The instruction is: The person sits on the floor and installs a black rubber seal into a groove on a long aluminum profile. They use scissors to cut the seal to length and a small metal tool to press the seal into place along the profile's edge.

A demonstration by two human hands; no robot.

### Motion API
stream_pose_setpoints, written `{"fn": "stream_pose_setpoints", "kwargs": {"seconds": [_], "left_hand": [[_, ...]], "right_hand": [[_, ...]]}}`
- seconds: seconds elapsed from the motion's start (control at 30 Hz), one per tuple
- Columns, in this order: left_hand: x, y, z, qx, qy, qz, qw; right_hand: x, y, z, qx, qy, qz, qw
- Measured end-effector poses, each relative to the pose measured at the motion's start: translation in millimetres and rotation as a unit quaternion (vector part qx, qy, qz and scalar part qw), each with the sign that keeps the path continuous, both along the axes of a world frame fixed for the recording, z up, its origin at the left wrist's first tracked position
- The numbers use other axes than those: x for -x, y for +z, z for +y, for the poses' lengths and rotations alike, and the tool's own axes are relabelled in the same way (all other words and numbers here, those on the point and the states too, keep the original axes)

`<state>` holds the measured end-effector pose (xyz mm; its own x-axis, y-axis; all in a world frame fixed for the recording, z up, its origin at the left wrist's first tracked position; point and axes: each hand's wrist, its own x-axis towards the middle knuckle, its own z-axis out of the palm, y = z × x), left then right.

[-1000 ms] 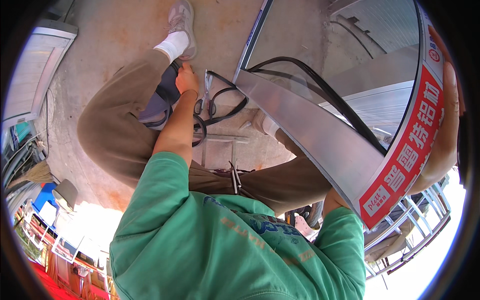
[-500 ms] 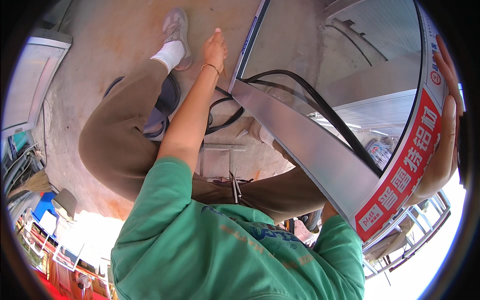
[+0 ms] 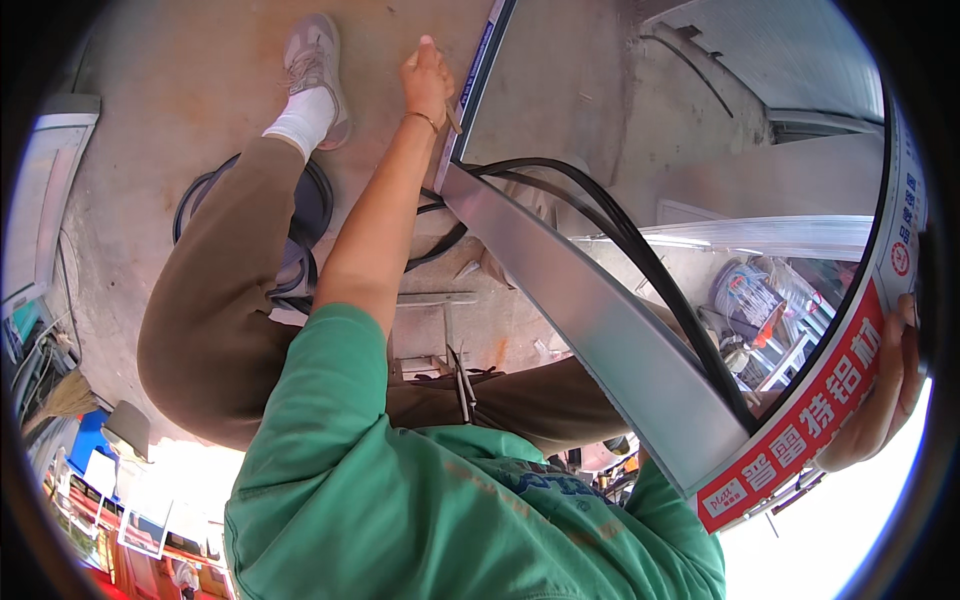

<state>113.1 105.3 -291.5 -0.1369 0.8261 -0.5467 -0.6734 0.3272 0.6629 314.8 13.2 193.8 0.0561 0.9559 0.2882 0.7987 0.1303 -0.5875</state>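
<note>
An aluminium window frame with a glass pane stands tilted before me. Red and white printed film covers its right-hand side. Black rubber sealing strip runs in loose loops across the frame's near member. My right hand grips the film-covered side from outside, its fingers partly hidden. Beside the frame's left member, my left hand is closed in a fist with the thumb up. A thin tan stick-like piece juts from the fist toward the frame; its exact kind is unclear.
More black strip lies coiled on the concrete floor by my left leg. A bucket-like container shows through or in the glass. A broom head and a blue object stand at lower left.
The frame has shifted slightly left in the picture, and its pane shows the bucket more fully. My right hand appears lower along the filmed side. The left fist remains closed by the left member.
</note>
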Motion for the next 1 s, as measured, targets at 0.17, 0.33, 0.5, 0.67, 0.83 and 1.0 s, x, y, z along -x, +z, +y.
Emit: {"fn": "stream_pose_setpoints", "kwargs": {"seconds": [0.17, 0.33, 0.5, 0.67, 0.83, 1.0], "left_hand": [[-2, -13, -19, 0.072, -0.032, 0.035, 0.996], [2, -12, -20, 0.061, 0.032, -0.043, 0.997], [16, -25, -6, 0.070, 0.051, -0.026, 0.996], [-1, -36, -28, 0.138, -0.021, -0.016, 0.990], [17, -34, -15, 0.050, 0.045, -0.071, 0.995], [14, -31, -15, 0.086, 0.029, -0.061, 0.994]], "right_hand": [[-2, 1, -4, 0.002, -0.004, 0.006, 1.000], [-1, 6, -2, 0.011, -0.015, -0.006, 1.000], [-3, 6, -5, 0.000, -0.016, -0.003, 1.000], [-3, 5, -5, 0.001, -0.022, -0.004, 1.000], [-1, 6, -5, 0.004, -0.027, -0.004, 1.000], [-2, 5, -5, -0.004, -0.032, 0.000, 0.999]]}}
